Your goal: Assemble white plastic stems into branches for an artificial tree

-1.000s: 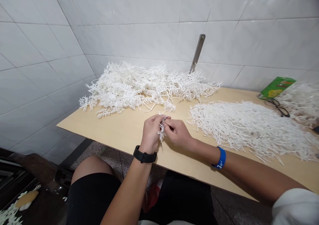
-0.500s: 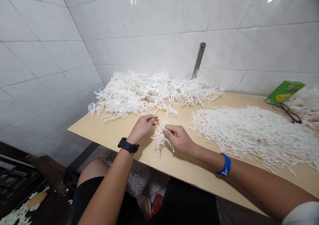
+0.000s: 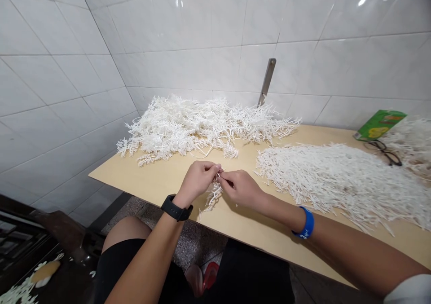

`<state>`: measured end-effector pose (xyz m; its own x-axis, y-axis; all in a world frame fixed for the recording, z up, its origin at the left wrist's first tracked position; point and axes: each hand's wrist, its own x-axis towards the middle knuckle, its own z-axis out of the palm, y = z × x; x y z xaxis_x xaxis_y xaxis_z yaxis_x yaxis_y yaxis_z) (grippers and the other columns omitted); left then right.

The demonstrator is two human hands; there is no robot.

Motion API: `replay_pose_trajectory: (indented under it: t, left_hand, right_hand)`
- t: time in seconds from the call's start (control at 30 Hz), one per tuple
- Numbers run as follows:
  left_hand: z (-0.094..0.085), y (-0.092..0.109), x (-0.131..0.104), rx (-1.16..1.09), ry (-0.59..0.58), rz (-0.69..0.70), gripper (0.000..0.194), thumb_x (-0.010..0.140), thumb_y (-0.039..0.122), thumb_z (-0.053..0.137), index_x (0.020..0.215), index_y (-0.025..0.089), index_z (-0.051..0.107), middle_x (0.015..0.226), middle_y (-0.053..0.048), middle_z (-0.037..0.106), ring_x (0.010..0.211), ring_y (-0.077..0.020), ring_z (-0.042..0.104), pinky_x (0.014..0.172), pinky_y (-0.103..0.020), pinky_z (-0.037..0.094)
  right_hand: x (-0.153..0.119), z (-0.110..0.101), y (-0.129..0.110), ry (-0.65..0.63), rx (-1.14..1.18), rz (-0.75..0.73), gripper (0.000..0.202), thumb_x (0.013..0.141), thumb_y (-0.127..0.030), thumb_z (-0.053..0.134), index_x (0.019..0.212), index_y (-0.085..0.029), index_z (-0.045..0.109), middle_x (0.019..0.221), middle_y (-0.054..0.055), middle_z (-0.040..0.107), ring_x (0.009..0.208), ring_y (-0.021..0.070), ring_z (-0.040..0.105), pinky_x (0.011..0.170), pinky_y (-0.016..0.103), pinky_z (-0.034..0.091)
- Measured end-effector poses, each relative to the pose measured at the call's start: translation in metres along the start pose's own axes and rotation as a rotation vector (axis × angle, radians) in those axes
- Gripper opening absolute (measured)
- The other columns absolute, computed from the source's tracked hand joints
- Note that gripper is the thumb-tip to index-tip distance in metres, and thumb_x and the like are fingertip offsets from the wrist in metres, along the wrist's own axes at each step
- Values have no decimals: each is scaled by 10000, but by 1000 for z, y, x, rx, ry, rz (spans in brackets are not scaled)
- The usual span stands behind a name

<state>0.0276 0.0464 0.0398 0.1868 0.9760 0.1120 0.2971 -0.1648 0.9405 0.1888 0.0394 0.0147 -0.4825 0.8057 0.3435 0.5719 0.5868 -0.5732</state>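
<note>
My left hand [image 3: 201, 177], with a black watch at its wrist, is pinched closed on the white branching pieces. Its fingertips meet those of my right hand [image 3: 238, 186], which also pinches the white pieces; a blue band circles that wrist. Between and below the fingertips, white strands [image 3: 214, 196] hang or lie just over the board [image 3: 262, 232]; the part inside the fingers is hidden. Behind my hands is a tall heap of white branching pieces [image 3: 188, 124]. To the right spreads a flatter pile of loose white sticks [image 3: 336, 178].
A green box [image 3: 380, 125] and dark-framed glasses [image 3: 387, 152] are at the right, beside another white heap [image 3: 412, 138]. A metal bracket [image 3: 267, 81] stands against the tiled wall behind. The board's front edge runs above my legs.
My left hand has moved right and slightly down to meet my right hand and now pinches the white pieces. The strands at my right fingertips are now mostly covered.
</note>
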Motion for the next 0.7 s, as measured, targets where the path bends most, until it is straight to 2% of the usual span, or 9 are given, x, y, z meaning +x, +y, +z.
replay_pose_trajectory:
  t: [0.1,0.17,0.23,0.3,0.33,0.4,0.47,0.57,0.7]
  left_hand:
    - [14,-5,3,-43,138,-23,321,801,388,606,588,168,701,611,-57,683,591,-179,600,593,-277,434]
    - [16,-6,11,-76,203,-12,300,789,377,620,591,165,695,603,-53,680,580,-172,600,595,-277,442]
    - [8,-7,24,-121,315,6,267,782,352,630,598,166,678,580,-39,661,558,-154,583,591,-270,442]
    - [-10,-8,38,-138,462,14,258,801,323,603,595,171,637,576,-26,642,567,-133,568,608,-255,442]
    - [-20,-8,43,-144,495,11,256,806,322,602,602,170,627,583,-27,644,570,-126,567,616,-251,446]
    - [-37,-8,48,-153,468,4,189,794,290,619,672,152,663,666,-56,696,613,-132,614,648,-256,476]
    - [-44,-9,44,-159,385,-9,132,768,254,642,769,139,707,760,-89,741,634,-153,662,657,-277,505]
    - [-40,-16,29,-130,292,-34,140,724,240,700,828,152,731,790,-96,758,664,-184,699,662,-290,520]
    - [-31,-31,14,34,269,-38,175,751,352,714,726,179,732,741,-79,747,705,-207,692,676,-295,506]
  right_hand:
    - [-1,-2,-2,32,-51,-34,317,918,-227,430,608,-176,476,555,9,513,493,105,372,543,273,233]
    - [-4,-2,-6,55,-72,-39,294,892,-201,432,598,-185,433,548,4,487,491,107,362,540,275,226]
    - [-11,1,-11,34,-53,-85,275,857,-162,438,585,-190,407,529,-8,457,484,104,348,547,275,235]
    - [-17,5,-17,-42,0,-185,267,833,-139,450,579,-191,387,524,-19,433,493,104,336,571,276,264]
    - [-19,7,-19,-86,37,-228,266,838,-145,457,586,-191,383,534,-22,430,506,105,338,584,277,276]
    - [-17,8,-19,-120,143,-205,288,885,-193,449,605,-193,381,554,-26,426,526,109,359,584,273,284]
    - [-11,6,-14,-84,287,-81,332,929,-267,431,609,-197,378,556,-34,404,535,110,379,567,263,289]
    - [0,2,-4,-16,448,88,383,937,-367,434,594,-198,405,553,-41,388,537,111,375,551,256,302]
    - [4,0,2,1,519,178,424,923,-438,468,579,-191,467,542,-32,435,531,112,378,542,259,307]
